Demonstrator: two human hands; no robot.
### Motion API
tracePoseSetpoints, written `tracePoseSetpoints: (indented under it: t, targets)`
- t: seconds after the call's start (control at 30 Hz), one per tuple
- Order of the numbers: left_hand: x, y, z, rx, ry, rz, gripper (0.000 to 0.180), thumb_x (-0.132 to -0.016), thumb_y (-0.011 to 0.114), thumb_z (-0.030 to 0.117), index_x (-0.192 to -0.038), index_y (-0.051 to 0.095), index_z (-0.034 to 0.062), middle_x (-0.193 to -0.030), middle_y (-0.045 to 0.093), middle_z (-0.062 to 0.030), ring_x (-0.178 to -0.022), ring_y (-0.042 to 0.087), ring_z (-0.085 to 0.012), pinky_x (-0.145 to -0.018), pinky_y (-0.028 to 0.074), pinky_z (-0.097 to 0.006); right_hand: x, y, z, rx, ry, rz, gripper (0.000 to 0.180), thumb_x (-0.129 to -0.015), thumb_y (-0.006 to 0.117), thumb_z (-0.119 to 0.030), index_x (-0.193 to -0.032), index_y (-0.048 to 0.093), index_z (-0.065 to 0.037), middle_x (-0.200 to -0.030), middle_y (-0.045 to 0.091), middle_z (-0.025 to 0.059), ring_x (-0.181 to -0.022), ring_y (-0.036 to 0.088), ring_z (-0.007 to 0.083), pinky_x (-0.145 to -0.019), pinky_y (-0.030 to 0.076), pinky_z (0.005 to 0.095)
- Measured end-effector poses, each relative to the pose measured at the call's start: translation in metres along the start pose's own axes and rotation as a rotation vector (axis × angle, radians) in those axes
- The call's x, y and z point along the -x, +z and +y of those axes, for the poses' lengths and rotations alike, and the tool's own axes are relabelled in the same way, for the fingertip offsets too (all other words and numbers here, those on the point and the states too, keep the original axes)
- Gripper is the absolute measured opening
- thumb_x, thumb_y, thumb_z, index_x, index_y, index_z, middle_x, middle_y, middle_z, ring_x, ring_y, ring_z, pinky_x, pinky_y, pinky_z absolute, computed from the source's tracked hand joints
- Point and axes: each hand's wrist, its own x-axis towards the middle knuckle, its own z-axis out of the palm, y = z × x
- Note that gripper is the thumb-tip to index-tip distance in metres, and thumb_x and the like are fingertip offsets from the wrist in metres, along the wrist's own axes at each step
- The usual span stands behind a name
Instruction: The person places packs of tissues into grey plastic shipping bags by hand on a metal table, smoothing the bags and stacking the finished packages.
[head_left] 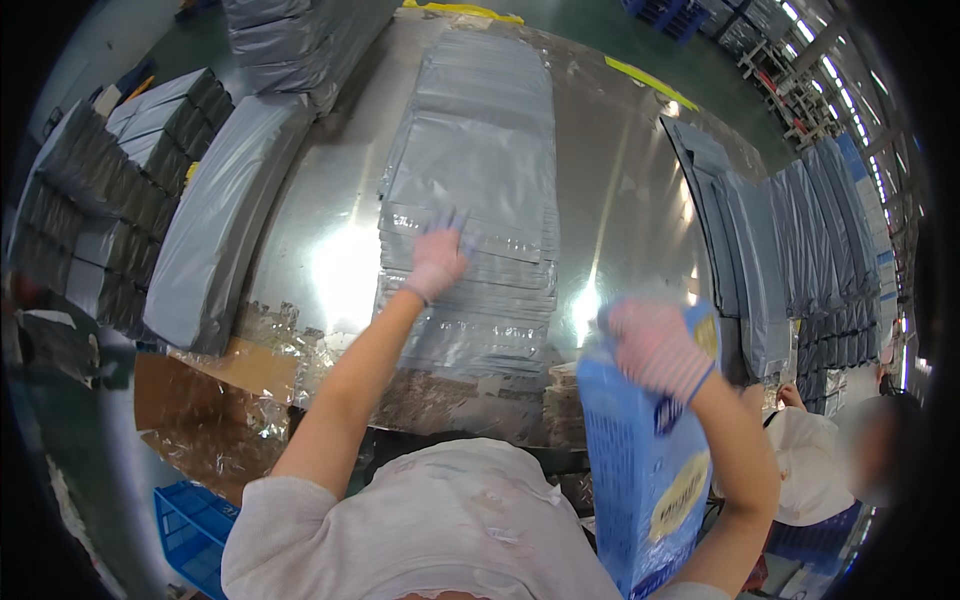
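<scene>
Steel table under glare. My left hand, fingers spread flat, rests on grey mailer stack, long axis toward 12 o'clock. Right hand grips blue package.

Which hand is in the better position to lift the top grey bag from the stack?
The left hand: it already rests on the fanned stack of grey bags, fingers on the top one. The right hand is busy gripping a blue packet, away from the stack.
</scene>
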Motion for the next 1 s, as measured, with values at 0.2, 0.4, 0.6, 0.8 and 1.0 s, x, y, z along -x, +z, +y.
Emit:
tracePoseSetpoints:
  t: [0.2,0.4,0.6,0.8,1.0]
  targets:
    - [0.192,-0.004,-0.02,0.413,-0.194,-0.014,0.053,-0.085,0.046,0.041,-0.123,0.043,0.0035,-0.127,0.042,-0.0207,-0.113,0.043,-0.0372,-0.094,0.036,-0.041,-0.054,-0.002,0.033,-0.607,0.165,0.461,0.043,-0.086,0.051,-0.03,-0.114,0.05,0.001,-0.109,0.056,0.0207,-0.1,0.054,0.0337,-0.087,0.043,0.0355]
    - [0.254,-0.053,-0.017,0.484,-0.149,-0.133,0.059,-0.084,0.046,0.048,-0.124,0.044,0.005,-0.119,0.049,-0.0213,-0.109,0.048,-0.0356,-0.092,0.038,-0.041,-0.039,0.221,0.049,-0.632,0.886,0.163,0.078,-0.078,0.044,-0.064,-0.119,0.046,0.003,-0.117,0.051,0.0259,-0.111,0.048,0.0383,-0.094,0.037,0.0403]
    - [0.257,-0.065,-0.014,0.535,-0.083,-0.326,0.067,-0.083,0.044,0.053,-0.13,0.036,0.0055,-0.119,0.05,-0.0212,-0.106,0.049,-0.0359,-0.09,0.04,-0.041,-0.042,0.215,-0.033,-0.45,0.826,0.082,0.079,-0.076,0.044,-0.067,-0.111,0.048,0.004,-0.103,0.057,0.0259,-0.099,0.055,0.0376,-0.086,0.042,0.041]
    - [0.264,-0.042,-0.042,0.592,-0.244,-0.282,0.075,-0.079,0.052,0.053,-0.13,0.033,0.0028,-0.123,0.046,-0.0223,-0.111,0.047,-0.0352,-0.093,0.038,-0.04,-0.033,0.214,-0.15,-0.582,0.809,0.102,0.073,-0.079,0.046,-0.061,-0.109,0.047,0.005,-0.093,0.06,0.0261,-0.089,0.059,0.0359,-0.079,0.046,0.041]
    - [0.264,-0.052,-0.084,1.136,-0.476,-0.318,0.066,-0.074,0.065,0.036,-0.122,0.042,-0.0023,-0.107,0.057,-0.0197,-0.095,0.057,-0.0262,-0.084,0.045,-0.034,-0.017,0.255,-0.187,-0.636,0.781,0.161,0.055,-0.081,0.054,-0.046,-0.106,0.048,0.003,-0.089,0.061,0.0222,-0.085,0.06,0.0334,-0.076,0.047,0.0396]
